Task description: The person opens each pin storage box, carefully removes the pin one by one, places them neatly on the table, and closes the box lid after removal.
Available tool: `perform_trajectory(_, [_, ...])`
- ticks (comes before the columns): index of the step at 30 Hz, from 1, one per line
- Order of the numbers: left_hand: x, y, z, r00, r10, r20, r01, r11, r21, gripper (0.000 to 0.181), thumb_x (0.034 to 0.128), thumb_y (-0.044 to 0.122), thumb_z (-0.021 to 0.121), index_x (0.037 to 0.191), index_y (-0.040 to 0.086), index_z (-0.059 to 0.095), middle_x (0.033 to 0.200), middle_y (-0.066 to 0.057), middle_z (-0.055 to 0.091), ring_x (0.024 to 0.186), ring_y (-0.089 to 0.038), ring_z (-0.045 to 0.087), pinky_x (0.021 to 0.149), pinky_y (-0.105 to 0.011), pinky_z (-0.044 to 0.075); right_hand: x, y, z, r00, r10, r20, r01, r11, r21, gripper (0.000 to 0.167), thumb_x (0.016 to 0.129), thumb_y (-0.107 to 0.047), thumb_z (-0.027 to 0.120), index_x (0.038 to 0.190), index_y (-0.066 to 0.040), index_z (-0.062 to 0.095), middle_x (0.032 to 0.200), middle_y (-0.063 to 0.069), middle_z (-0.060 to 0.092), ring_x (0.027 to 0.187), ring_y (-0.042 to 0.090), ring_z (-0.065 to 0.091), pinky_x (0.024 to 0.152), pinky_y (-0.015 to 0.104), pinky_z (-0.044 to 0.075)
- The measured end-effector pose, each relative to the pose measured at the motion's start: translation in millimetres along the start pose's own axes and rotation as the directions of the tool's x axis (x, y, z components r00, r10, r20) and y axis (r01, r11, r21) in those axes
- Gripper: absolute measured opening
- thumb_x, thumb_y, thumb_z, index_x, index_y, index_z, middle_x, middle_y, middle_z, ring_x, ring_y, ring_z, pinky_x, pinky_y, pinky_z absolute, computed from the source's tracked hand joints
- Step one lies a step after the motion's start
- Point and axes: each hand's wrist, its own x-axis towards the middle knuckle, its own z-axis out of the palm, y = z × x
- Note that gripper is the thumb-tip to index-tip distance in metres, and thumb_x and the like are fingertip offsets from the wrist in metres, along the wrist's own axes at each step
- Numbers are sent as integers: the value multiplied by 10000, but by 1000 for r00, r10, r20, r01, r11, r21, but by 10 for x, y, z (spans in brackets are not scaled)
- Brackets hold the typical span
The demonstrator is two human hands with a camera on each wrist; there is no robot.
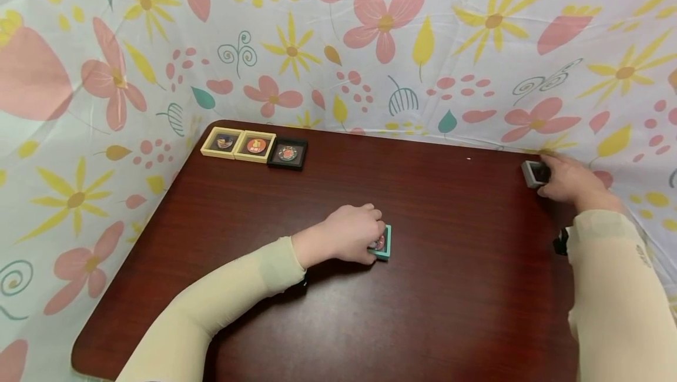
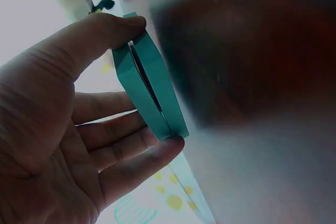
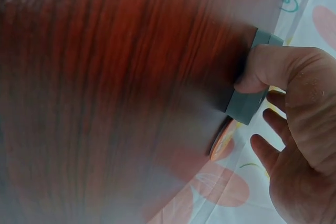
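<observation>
In the middle of the table, my left hand (image 1: 353,234) grips a small teal square display frame (image 1: 388,243) with a round badge partly visible inside. The left wrist view shows the thumb on one end of the teal frame (image 2: 149,85) and a finger on the other. At the far right corner, my right hand (image 1: 573,181) holds a grey square frame (image 1: 531,174). In the right wrist view the thumb presses against the near side of that grey frame (image 3: 245,106); its far side is partly hidden. A thin round orange-edged piece (image 3: 222,139) is beside it.
Two cream frames (image 1: 239,157) and a black frame (image 1: 287,164), each with a round badge, form a row at the far left of the dark red-brown table (image 1: 423,323). A small black object (image 1: 560,242) shows by the right sleeve. Flower-patterned cloth (image 1: 328,35) hangs behind.
</observation>
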Motion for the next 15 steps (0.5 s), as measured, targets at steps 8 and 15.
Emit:
perform_trajectory(8, [-54,61,32,1000,18,-10,-18,1000,7,363,865,464,857,1095,195,778,1057,47,652,967,-144,559,662,-286,556,-95,-47,61,996,-30,-81,31,999,13,1041,777,-39,848,1595,233,264,1641,467,259,1443,724,251,1191,790,238])
perform_trajectory(15, [-77,21,57,1000,7,-11,-7,1000,-30,394,870,465,868,1128,179,784,1050,38,645,943,-150,534,648,-284,533,-163,-224,110,982,-1,-191,16,997,75,1141,786,-35,838,1660,208,146,1666,491,185,1539,700,138,1290,732,94])
